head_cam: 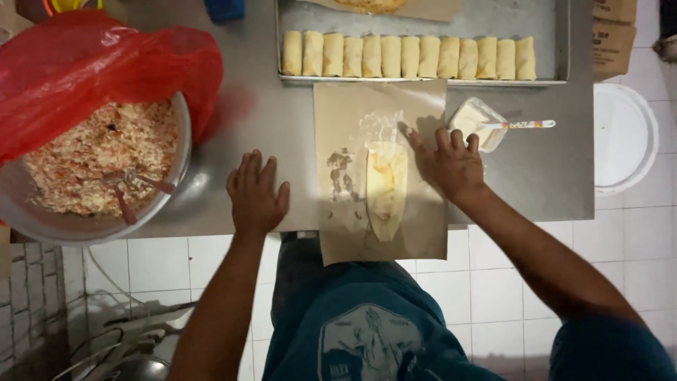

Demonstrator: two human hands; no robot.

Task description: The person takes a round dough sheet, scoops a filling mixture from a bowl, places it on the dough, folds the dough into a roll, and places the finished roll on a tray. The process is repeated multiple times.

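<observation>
The half-rolled wrapper (386, 187) lay lengthwise on the brown paper sheet (352, 233), just left of the right hand (451, 164), whose spread, released fingers (417, 141) pressed flat on the paper beside its upper end. The left hand (255, 192) rested open on the steel surface (550, 169), well apart from the wrapper, grasping nothing. A metal bowl (42, 226) at the left held shredded filling and a utensil, partly under a red plastic bag (92, 63). The tray (560, 42) beyond held a row of finished rolls (409, 56). A small tub (476, 121) of pale paste carried a spoon (525, 124).
</observation>
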